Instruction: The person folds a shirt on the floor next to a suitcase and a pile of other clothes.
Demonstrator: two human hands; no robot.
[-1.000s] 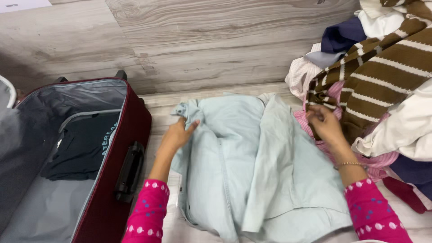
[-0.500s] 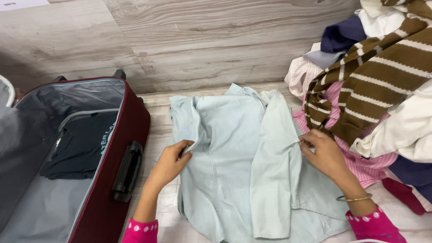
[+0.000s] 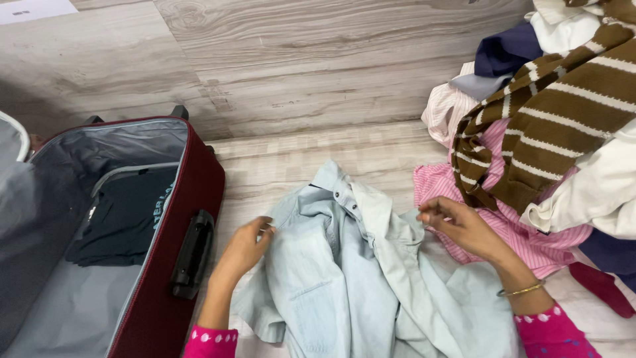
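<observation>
Both hands pinch the pale blue shirt (image 3: 344, 278), bunched on the floor between the open maroon suitcase (image 3: 165, 265) and the clothes pile (image 3: 563, 119): left hand (image 3: 246, 246) at one shoulder, right hand (image 3: 457, 225) opposite. Uneven pulls could crease it crooked.

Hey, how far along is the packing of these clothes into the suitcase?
Early on. One dark folded garment already lies in the open maroon suitcase. In hand is the light blue shirt: the left hand and right hand each pinch an edge, and it lies rumpled, not folded. Left: the pile at the right, with a brown striped sweater, a pink striped shirt and more garments.
</observation>
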